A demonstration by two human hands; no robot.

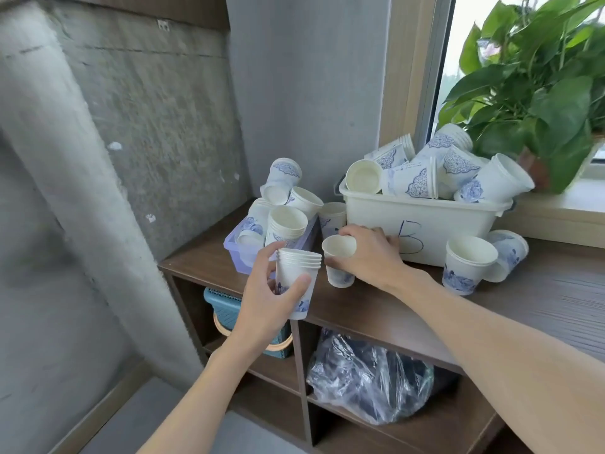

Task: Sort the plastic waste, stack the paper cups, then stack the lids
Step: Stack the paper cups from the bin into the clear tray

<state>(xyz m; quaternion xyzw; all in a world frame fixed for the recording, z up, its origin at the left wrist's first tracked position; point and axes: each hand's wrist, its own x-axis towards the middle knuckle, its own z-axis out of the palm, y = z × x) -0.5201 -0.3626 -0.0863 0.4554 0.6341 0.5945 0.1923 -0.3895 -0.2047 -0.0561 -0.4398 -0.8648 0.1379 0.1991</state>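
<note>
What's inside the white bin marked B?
The white bin holds paper cups heaped above its rim, several nested, lying tilted. Anything beneath them is hidden by the bin's wall.

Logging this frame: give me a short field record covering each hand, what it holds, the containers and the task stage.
Left hand: holds a nested stack of paper cups, upright, near the shelf top's front edge
Right hand: grips a single paper cup in front of the white bin
White bin: heaped with loose cups
Purple tray: more cups, some nested
Stage: cup stacking under way; no lids visible
</note>
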